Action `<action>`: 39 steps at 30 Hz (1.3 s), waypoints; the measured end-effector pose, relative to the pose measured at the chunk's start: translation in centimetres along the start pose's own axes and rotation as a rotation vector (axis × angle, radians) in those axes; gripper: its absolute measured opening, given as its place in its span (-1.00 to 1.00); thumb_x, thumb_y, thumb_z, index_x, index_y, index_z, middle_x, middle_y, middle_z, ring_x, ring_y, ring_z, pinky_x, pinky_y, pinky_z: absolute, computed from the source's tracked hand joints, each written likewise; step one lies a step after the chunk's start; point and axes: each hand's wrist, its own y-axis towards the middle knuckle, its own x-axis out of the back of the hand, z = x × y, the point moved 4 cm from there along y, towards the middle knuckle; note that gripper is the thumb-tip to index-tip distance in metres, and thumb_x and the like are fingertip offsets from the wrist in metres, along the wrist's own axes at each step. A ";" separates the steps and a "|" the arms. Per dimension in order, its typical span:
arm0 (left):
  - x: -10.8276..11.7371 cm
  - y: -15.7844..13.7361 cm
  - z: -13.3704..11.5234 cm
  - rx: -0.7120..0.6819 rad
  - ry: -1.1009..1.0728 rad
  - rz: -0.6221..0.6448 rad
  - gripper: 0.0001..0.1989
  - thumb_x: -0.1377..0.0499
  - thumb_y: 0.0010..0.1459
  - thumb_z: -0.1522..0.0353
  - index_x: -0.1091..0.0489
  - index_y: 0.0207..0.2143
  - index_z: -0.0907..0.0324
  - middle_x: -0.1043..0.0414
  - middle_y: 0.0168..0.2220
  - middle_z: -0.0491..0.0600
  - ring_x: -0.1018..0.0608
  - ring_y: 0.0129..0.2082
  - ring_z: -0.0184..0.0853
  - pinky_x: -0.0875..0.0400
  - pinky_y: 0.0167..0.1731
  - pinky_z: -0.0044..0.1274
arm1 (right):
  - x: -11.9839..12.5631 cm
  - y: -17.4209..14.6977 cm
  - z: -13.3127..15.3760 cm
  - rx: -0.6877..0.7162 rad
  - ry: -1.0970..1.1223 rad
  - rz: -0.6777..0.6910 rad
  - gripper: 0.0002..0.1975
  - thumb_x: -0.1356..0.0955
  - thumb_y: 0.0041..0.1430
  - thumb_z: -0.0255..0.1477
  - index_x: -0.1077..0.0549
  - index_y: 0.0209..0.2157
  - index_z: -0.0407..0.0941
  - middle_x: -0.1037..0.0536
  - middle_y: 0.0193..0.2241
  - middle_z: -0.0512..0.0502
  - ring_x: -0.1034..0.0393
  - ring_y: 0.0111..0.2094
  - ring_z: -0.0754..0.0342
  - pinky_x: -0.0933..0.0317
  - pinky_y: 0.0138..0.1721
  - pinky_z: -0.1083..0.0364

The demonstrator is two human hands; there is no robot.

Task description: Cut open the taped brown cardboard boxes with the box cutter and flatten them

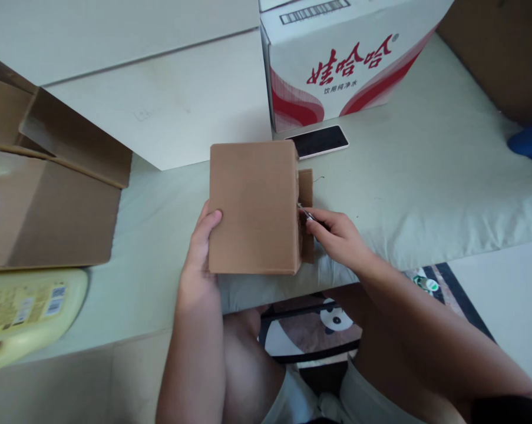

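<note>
A small brown cardboard box [252, 206] is in front of me at the edge of a surface covered in pale green cloth. My left hand [202, 238] grips its left side, thumb on the upper face and the other fingers mostly hidden. On the right side a cardboard flap [306, 185] sticks out. There my right hand [334, 232] is closed around a small dark-handled cutter [310, 215]; its thin metal tip touches the box's right edge. The cutter's exact kind is hard to make out.
Behind the box lies a phone [322, 141], near a red-and-white carton [349, 65] and a large white box [168, 100]. Open brown cartons [66, 206] and a yellow bottle [36, 306] stand at left. A blue object [531, 143] is at far right.
</note>
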 end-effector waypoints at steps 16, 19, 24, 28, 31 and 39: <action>0.0 0.1 0.0 -0.012 -0.011 0.021 -0.58 -0.41 -0.16 0.13 -0.57 -0.21 0.06 -0.67 -0.12 -0.02 -0.65 -0.04 -0.01 -0.57 -0.14 -0.33 | 0.0 0.0 -0.1 0.029 -0.051 0.030 -0.62 -0.24 0.36 -0.33 -0.65 -0.01 -0.06 -0.62 -0.38 -0.02 -0.46 -0.32 0.02 -0.31 -0.23 0.05; 0.0 -0.1 -0.1 0.003 -0.007 0.010 -0.58 -0.41 -0.18 0.11 -0.57 -0.23 0.07 -0.67 -0.14 0.00 -0.64 0.01 0.03 -0.59 -0.10 -0.29 | 0.0 0.0 -0.1 0.054 -0.040 0.050 -0.60 -0.24 0.37 -0.32 -0.64 0.05 -0.05 -0.65 -0.34 -0.03 -0.49 -0.30 0.01 -0.34 -0.20 0.04; 0.0 0.0 -0.3 0.004 -0.016 -0.007 -0.54 -0.44 -0.25 0.11 -0.56 -0.26 0.10 -0.67 -0.17 0.03 -0.65 0.01 0.06 -0.61 -0.09 -0.28 | -0.1 -0.1 -0.1 0.060 -0.045 0.060 -0.60 -0.25 0.36 -0.32 -0.62 0.07 -0.03 -0.70 -0.23 -0.07 -0.54 -0.21 -0.05 -0.37 -0.13 -0.01; 0.2 0.4 -0.6 -0.010 -0.026 -0.035 -0.50 -0.44 -0.31 0.09 -0.54 -0.27 0.09 -0.66 -0.21 -0.01 -0.65 0.00 0.07 -0.62 -0.07 -0.25 | 0.3 0.0 -0.2 0.070 -0.097 -0.043 -0.61 -0.27 0.33 -0.33 -0.64 0.04 -0.07 -0.66 -0.25 -0.12 -0.52 -0.19 -0.08 -0.35 -0.12 -0.02; 0.4 0.5 -0.7 -0.021 -0.031 -0.052 -0.43 -0.48 -0.37 0.05 -0.53 -0.28 0.11 -0.66 -0.21 -0.02 -0.62 0.03 0.07 -0.59 -0.04 -0.26 | 0.5 0.2 -0.7 0.041 -0.188 -0.089 -0.57 -0.26 0.25 -0.44 -0.63 0.05 -0.10 -0.52 -0.39 -0.09 -0.45 -0.28 -0.06 -0.33 -0.18 -0.02; 0.5 0.9 -0.6 -0.019 -0.070 -0.062 -0.39 -0.51 -0.39 0.05 -0.51 -0.26 0.12 -0.63 -0.26 -0.09 -0.62 -0.09 -0.10 -0.54 -0.15 -0.37 | 0.2 0.6 -1.9 0.029 -0.300 -0.037 -0.51 -0.28 0.11 -0.50 -0.61 0.04 -0.12 -0.47 -0.32 -0.14 -0.43 -0.24 -0.09 -0.36 -0.12 -0.05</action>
